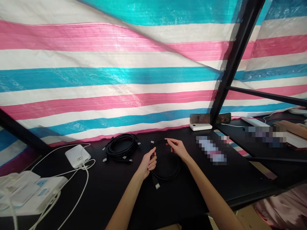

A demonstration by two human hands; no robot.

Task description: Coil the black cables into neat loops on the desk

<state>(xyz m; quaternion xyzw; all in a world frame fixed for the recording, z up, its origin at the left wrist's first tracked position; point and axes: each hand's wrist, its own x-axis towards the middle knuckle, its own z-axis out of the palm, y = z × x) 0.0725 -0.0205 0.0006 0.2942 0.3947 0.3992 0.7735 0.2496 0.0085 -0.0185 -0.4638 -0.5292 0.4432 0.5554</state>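
Observation:
A black cable (168, 174) is looped into a coil over the black table (115, 195). My left hand (149, 161) is closed around the left side of the loop, and a plug end (156, 184) hangs below it. My right hand (177, 147) pinches the top of the same loop with thumb and fingers. A pile of several coiled black cables (122, 148) lies just left of my hands.
A white power bank (77, 156) with white cords (79, 191) sits at the left, with white boxes (28, 191) at the near left edge. Another white device (200, 126) stands by a black post (236, 57). A striped tarp (107, 70) hangs behind the table.

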